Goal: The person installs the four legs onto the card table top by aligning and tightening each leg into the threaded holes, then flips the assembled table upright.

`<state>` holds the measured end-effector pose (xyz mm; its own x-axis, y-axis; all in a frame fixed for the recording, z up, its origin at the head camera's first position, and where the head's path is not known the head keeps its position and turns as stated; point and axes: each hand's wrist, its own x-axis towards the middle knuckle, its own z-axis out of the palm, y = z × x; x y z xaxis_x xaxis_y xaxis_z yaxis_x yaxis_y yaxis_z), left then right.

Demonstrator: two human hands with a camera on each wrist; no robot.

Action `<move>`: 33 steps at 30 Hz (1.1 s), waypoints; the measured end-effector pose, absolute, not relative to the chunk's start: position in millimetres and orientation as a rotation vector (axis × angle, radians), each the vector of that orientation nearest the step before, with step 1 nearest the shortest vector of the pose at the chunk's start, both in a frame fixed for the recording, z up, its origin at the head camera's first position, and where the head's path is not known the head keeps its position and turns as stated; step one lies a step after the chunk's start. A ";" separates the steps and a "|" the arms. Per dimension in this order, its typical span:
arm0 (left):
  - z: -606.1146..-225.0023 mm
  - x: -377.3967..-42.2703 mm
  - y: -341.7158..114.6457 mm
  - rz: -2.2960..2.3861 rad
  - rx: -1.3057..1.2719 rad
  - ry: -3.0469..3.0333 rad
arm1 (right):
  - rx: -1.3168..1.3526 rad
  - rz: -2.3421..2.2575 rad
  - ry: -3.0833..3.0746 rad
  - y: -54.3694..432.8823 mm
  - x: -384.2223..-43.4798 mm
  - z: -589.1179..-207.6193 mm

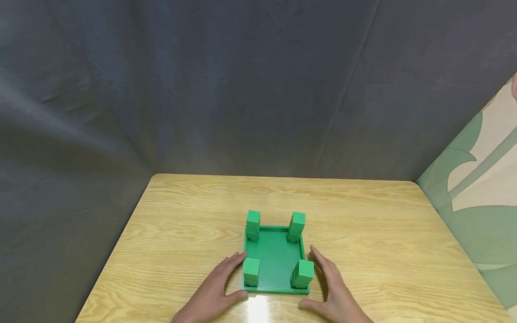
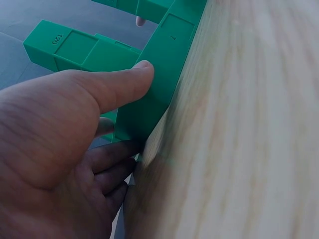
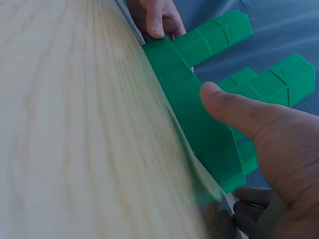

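Note:
Near the table's front sits a square green tray (image 1: 275, 264) with a low rim. A green block post stands upright in each corner: back left (image 1: 253, 222), back right (image 1: 297, 223), front left (image 1: 251, 270) and front right (image 1: 303, 272). My left hand (image 1: 214, 287) is at the tray's front left corner, fingertips right at the left rim and thumb (image 2: 134, 82) against the front wall. On the other side my right hand (image 1: 333, 287) curves loosely beside the front right corner, its thumb (image 3: 234, 107) overlapping the front wall in the right wrist view.
The wooden table (image 1: 181, 215) has rounded far corners. Behind it and to the left hangs a dark grey cloth (image 1: 242, 89). A curtain with green leaf shapes (image 1: 480, 202) runs along the right side.

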<state>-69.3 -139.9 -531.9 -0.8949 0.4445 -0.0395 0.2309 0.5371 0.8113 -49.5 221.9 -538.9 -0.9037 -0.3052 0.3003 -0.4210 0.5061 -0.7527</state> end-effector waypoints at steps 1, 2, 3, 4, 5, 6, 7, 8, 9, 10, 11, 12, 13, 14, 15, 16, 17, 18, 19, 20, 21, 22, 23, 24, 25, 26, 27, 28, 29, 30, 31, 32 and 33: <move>-532.2 -69.2 -139.9 1.285 0.571 2.535 | 0.631 1.329 -2.630 222.1 -49.1 -540.0; -532.4 -69.2 -139.9 1.285 0.575 2.537 | 0.628 1.293 -2.646 222.3 -48.8 -540.9; -532.5 -69.2 -139.8 1.286 0.578 2.538 | 0.619 1.237 -2.664 222.2 -48.5 -541.1; -532.7 -69.2 -139.8 1.285 0.580 2.538 | 0.606 1.196 -2.682 222.2 -48.3 -541.2; -532.8 -69.2 -139.8 1.286 0.579 2.537 | 0.594 1.167 -2.696 222.0 -48.1 -541.0; -532.9 -69.2 -139.7 1.287 0.579 2.536 | 0.583 1.154 -2.706 221.9 -48.0 -540.5; -532.8 -69.1 -139.7 1.288 0.577 2.535 | 0.573 1.147 -2.714 221.7 -47.7 -540.0; -532.6 -69.1 -139.6 1.291 0.576 2.533 | 0.564 1.149 -2.720 221.3 -47.6 -539.4; -532.4 -69.1 -139.5 1.293 0.573 2.530 | 0.557 1.152 -2.723 220.9 -47.4 -538.9; -532.1 -69.0 -139.4 1.293 0.568 2.527 | 0.551 1.158 -2.725 220.4 -47.3 -538.7; -531.7 -69.0 -139.4 1.293 0.564 2.525 | 0.545 1.161 -2.727 219.7 -47.2 -538.6; -531.3 -69.1 -139.4 1.294 0.559 2.523 | 0.539 1.152 -2.728 218.9 -47.1 -538.7; -530.9 -69.4 -139.5 1.293 0.554 2.521 | 0.533 1.141 -2.728 218.0 -47.0 -539.1; -530.4 -69.8 -139.6 1.292 0.546 2.519 | 0.527 1.121 -2.727 217.1 -47.0 -539.8; -530.0 -70.1 -139.7 1.291 0.539 2.516 | 0.522 1.104 -2.722 216.1 -47.1 -540.6; -529.6 -70.4 -139.9 1.291 0.532 2.513 | 0.519 1.089 -2.715 215.1 -47.2 -541.6; -529.1 -70.8 -140.0 1.292 0.527 2.511 | 0.520 1.084 -2.702 214.0 -47.4 -542.6; -528.8 -71.1 -140.0 1.292 0.521 2.509 | 0.528 1.084 -2.687 213.0 -47.7 -543.5; -528.6 -71.3 -140.0 1.293 0.517 2.508 | 0.536 1.087 -2.675 212.0 -47.9 -544.3; -528.4 -71.5 -139.7 1.298 0.516 2.507 | 0.545 1.085 -2.666 211.0 -48.1 -544.8; -528.5 -71.6 -139.4 1.301 0.517 2.507 | 0.551 1.092 -2.660 210.0 -48.2 -545.0; -528.5 -71.5 -138.9 1.306 0.518 2.505 | 0.551 1.097 -2.659 209.1 -48.0 -545.0; -528.6 -71.4 -138.4 1.313 0.523 2.503 | 0.545 1.102 -2.662 208.3 -47.8 -544.7; -528.8 -71.2 -137.9 1.320 0.528 2.501 | 0.535 1.104 -2.669 207.6 -47.4 -544.4; -528.8 -71.1 -137.4 1.326 0.534 2.499 | 0.519 1.107 -2.678 207.0 -46.8 -544.0; -528.9 -70.9 -137.0 1.330 0.538 2.496 | 0.506 1.115 -2.683 206.5 -46.5 -543.7; -528.9 -70.7 -136.7 1.332 0.539 2.493 | 0.496 1.129 -2.684 206.1 -46.2 -543.4; -528.9 -70.5 -136.6 1.335 0.541 2.491 | 0.489 1.138 -2.684 205.8 -46.1 -543.2; -528.8 -70.3 -136.5 1.338 0.541 2.487 | 0.493 1.143 -2.680 205.7 -46.0 -543.3; -528.5 -70.1 -136.6 1.338 0.536 2.481 | 0.499 1.144 -2.677 205.5 -46.1 -543.3; -528.0 -69.9 -136.6 1.342 0.530 2.471 | 0.506 1.140 -2.673 205.6 -46.2 -543.4; -527.8 -69.9 -136.7 1.345 0.525 2.460 | 0.515 1.139 -2.668 205.7 -46.3 -543.6; -527.5 -69.8 -136.7 1.350 0.521 2.449 | 0.520 1.141 -2.665 206.0 -46.4 -544.0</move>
